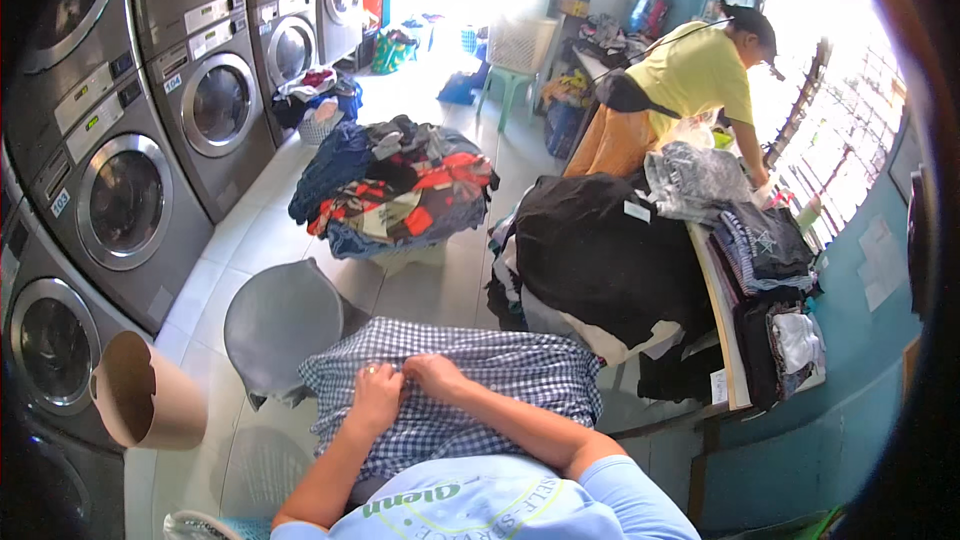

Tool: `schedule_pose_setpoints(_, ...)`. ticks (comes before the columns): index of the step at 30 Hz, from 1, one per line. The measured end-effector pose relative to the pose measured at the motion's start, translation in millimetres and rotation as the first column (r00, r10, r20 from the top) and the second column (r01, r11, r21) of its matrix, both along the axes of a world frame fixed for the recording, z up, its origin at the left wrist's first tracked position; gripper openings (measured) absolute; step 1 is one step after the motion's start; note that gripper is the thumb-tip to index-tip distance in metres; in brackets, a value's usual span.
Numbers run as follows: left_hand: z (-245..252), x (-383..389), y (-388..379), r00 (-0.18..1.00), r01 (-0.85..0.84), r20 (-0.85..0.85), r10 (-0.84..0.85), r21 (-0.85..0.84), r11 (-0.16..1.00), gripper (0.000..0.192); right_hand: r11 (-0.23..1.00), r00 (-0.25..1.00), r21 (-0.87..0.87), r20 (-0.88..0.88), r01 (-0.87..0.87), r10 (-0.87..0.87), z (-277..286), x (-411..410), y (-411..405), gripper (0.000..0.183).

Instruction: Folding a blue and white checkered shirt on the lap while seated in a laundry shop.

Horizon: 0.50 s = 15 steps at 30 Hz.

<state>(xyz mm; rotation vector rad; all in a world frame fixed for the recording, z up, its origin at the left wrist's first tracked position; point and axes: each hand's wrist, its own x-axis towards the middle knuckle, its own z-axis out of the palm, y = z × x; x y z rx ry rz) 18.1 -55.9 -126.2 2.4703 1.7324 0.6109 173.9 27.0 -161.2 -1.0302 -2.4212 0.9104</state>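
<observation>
A dark-and-white gingham checked garment (517, 360) is spread out before me, close to my body. Both hands meet near its upper left part. My left hand (377, 394), with a ring on one finger, pinches the cloth there. Right beside it, my right hand (435, 375) grips the same fabric between bent fingers. What lies between the fingertips is too small to make out. Whatever supports the garment is hidden beneath it.
Steel front-loading machines (124, 202) line the left wall. A brown bin (150, 397) and a grey bin (281, 330) stand left. Ahead is a heaped clothes pile (397, 187). At right, a black cloth-covered heap (600, 255) adjoins a table (724, 315) with folded clothes; a co-worker (682, 75) bends beyond.
</observation>
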Motion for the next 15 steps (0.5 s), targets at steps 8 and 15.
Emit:
schedule_pose_setpoints(8, -21, 3, -9, 0.992, -0.092, 0.095, 0.078, 0.143, 0.986, 0.025, 0.995, 0.995, -0.055, 0.062, -0.080, 0.084, -18, -5, 6, 0.012)
schedule_pose_setpoints(15, -23, 3, -10, 0.996, -0.072, 0.062, 0.060, 0.209, 0.975, 0.013, 0.999, 0.984, 0.045, -0.177, 0.029, -0.021, -8, 1, -15, 0.010)
